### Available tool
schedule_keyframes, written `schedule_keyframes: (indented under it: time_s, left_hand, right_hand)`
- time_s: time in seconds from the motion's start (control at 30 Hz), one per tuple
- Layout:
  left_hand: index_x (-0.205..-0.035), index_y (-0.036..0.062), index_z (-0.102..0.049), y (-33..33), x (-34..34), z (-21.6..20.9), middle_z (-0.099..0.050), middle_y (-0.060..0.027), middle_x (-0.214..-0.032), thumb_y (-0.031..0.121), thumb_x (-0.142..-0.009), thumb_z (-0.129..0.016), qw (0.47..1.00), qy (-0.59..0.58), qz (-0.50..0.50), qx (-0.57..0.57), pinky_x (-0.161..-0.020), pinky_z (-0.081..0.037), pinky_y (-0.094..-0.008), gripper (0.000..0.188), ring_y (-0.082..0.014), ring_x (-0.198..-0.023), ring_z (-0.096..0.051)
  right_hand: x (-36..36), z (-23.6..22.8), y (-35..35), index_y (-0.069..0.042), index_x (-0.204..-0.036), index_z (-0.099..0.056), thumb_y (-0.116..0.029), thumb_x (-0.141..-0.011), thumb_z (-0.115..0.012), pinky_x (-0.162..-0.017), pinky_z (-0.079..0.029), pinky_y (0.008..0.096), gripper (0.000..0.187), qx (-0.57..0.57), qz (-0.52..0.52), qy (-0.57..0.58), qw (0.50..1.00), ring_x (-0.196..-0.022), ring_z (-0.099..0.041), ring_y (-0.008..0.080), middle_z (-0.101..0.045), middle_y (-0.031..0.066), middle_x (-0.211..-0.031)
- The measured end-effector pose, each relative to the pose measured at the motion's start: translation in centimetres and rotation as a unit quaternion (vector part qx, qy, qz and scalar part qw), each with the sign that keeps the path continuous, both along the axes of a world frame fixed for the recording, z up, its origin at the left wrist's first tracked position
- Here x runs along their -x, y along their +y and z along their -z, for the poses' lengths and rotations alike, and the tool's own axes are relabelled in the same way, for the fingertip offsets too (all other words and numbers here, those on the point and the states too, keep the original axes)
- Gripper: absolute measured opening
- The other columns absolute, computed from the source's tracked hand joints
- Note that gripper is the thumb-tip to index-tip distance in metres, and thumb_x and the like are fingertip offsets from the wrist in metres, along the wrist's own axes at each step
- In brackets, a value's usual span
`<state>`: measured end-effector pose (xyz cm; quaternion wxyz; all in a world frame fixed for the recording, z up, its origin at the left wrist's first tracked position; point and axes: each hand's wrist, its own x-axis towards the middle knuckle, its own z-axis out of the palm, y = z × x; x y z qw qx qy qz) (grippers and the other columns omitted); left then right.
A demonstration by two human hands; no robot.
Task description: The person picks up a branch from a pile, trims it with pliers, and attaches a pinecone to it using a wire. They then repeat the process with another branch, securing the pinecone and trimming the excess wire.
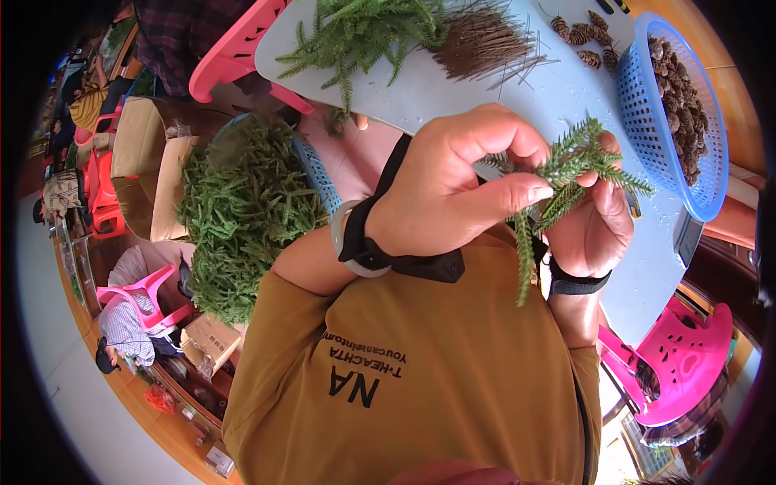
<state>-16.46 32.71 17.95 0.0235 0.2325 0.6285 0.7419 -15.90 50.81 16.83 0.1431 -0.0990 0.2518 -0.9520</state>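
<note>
Both hands are raised over the near edge of the pale table (pixel 404 89). A green artificial pine sprig (pixel 572 162) with several needled branches is between them, one branch hanging down. My left hand (pixel 444 182) pinches its stem between thumb and forefinger. Closed around the sprig's other side is my right hand (pixel 594 230), its fingers partly hidden by the needles. Beyond them on the table lie a heap of green sprigs (pixel 364 24), a bundle of thin brown stems (pixel 489 42) and several loose pine cones (pixel 580 34).
A blue plastic basket (pixel 638 121) of brown pine cones (pixel 679 105) stands on the table's right side. To my left a large heap of green sprigs (pixel 250 210) rises beside an open cardboard box (pixel 133 145). Pink chairs (pixel 687 364) flank the table; another person (pixel 129 323) is far left.
</note>
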Motion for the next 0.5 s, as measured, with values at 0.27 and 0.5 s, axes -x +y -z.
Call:
schedule_keyframes:
  time_s: [0.27,0.5]
  left_hand:
    - [-0.095,-0.0010,-0.055,-0.4,0.0,-1.6,-0.057,-0.0021,-0.085,0.005,-0.085,-0.061,0.944,-0.265,0.092,-0.173,-0.070,-0.041,-0.0207,0.014,-0.0075,-0.075,-0.051]
    - [-0.092,0.0004,-0.054,-0.8,0.2,0.3,-0.054,0.0013,-0.081,0.003,-0.086,-0.060,0.970,-0.181,-0.017,-0.161,-0.059,-0.039,-0.0195,0.009,-0.0043,-0.068,-0.047]
  right_hand:
    - [0.0,-0.8,-0.5,-0.003,-0.111,-0.047,-0.009,-0.080,-0.065,-0.088,-0.042,0.0382,0.035,-0.084,0.052,-0.033,0.995,-0.094,-0.056,0.0238,-0.062,0.0098,-0.092]
    - [2.1,-2.6,0.1,0.000,-0.107,-0.053,-0.004,-0.083,-0.057,-0.084,-0.043,0.0318,0.025,-0.348,0.162,0.006,0.923,-0.089,-0.057,0.0200,-0.061,0.0086,-0.096]
